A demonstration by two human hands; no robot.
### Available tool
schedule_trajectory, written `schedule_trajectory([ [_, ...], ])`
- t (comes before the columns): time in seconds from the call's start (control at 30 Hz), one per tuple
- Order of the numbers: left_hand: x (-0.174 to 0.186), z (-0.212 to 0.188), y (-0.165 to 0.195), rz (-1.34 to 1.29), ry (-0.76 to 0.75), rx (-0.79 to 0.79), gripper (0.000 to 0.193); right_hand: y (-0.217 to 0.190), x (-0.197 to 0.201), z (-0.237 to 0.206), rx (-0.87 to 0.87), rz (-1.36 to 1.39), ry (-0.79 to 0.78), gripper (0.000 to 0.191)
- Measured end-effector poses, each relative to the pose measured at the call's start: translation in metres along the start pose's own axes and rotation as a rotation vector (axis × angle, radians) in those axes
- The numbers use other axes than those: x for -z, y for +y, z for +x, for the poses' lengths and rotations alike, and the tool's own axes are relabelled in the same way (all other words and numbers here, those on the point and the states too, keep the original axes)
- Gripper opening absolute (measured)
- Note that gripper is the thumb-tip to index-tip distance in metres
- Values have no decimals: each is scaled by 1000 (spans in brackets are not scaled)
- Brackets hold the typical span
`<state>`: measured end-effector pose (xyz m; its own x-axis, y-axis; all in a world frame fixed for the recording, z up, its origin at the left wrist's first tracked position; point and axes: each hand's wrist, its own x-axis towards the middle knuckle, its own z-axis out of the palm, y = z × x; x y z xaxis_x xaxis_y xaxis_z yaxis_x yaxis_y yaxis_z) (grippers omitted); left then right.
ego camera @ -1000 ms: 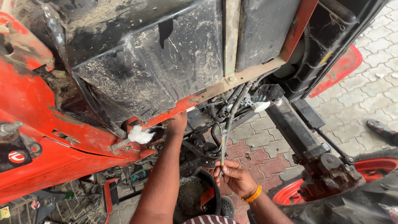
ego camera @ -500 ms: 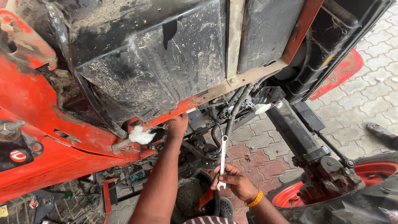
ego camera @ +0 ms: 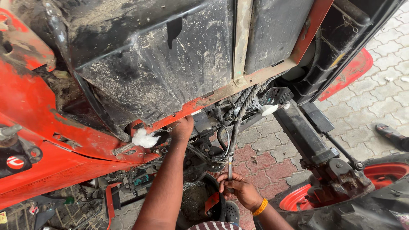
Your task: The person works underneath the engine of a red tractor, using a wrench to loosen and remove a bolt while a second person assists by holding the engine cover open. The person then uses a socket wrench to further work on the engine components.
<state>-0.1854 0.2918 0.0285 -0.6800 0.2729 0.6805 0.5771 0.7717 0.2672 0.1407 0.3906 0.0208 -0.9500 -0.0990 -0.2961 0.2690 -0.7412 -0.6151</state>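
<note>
Two hands are busy under the big orange machine, and the work looks about half way, as far as I can judge. A white wad of cloth (ego camera: 144,138) is stuffed into a gap on the orange frame (ego camera: 51,127), so that bit seems done. The spanner (ego camera: 230,166) is on a fitting down among the hoses, so that fitting is not finished.

Going from left to right, the left hand (ego camera: 183,127) comes first. Its arm reaches straight up from the bottom of the picture. The hand is pressed up under the edge of the dirty black tank (ego camera: 170,64), just beside the white wad. Its fingers curl up out of sight, so I cannot tell what they hold, if anything.

Next come the grey ribbed hoses (ego camera: 238,115), which hang down from the frame. The spanner stands almost upright below them.

Last is the right hand (ego camera: 238,189), low down, with an orange band (ego camera: 259,207) on its wrist. Its fingers (ego camera: 228,181) are closed around the spanner's bottom end. Red and grey paving bricks (ego camera: 264,162) lie below.
</note>
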Motion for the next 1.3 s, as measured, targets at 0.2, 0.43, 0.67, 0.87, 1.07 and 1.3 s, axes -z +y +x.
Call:
schedule_trajectory([
  [0.2, -4, 7, 4, -39, -2, 64, 33, -8, -9, 0, 75, 54, -39, 27],
  [0.43, -21, 0, -10, 4, -31, 11, 33, -33, -20, 14, 142, 79, -49, 30],
  [0.67, -15, 27, 6, 146, -521, 159, 25, -39, -22, 20, 205, 234, -10, 29],
  [0.87, 15, 54, 38, 20, -602, 177, 29, -32, -22, 16, 183, 133, 46, 27],
  [1.07, 28, 48, 42, -55, -577, 232, 28, -8, -14, 14, 97, 83, 39, 25],
  [1.3, -5, 47, 19, -140, -383, -28, 32, 24, 22, -11, 62, 27, 112, 26],
])
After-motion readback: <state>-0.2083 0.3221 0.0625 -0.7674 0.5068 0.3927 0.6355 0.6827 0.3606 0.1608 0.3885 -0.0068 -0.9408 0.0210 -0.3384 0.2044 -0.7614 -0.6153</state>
